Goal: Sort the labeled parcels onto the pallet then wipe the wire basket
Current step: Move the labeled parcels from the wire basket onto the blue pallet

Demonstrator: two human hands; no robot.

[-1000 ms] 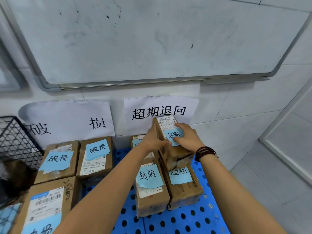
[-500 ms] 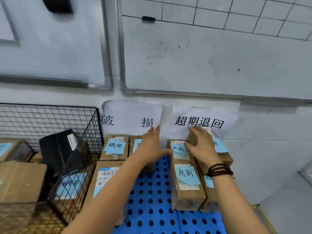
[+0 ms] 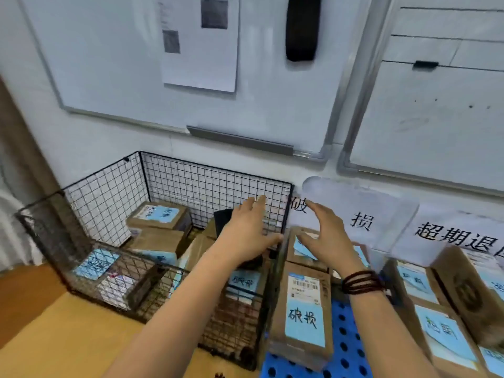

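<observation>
Parcel-sorting corner, likely a depot or office back room; two whiteboards (image 3: 272, 105) on wall; paper signs (image 3: 360, 222) below reading 破损 and 超期退回; labelled cardboard parcels (image 3: 305, 309) in rows on blue plastic pallet (image 3: 338, 336); more heaped in wire basket (image 3: 191, 181).
</observation>
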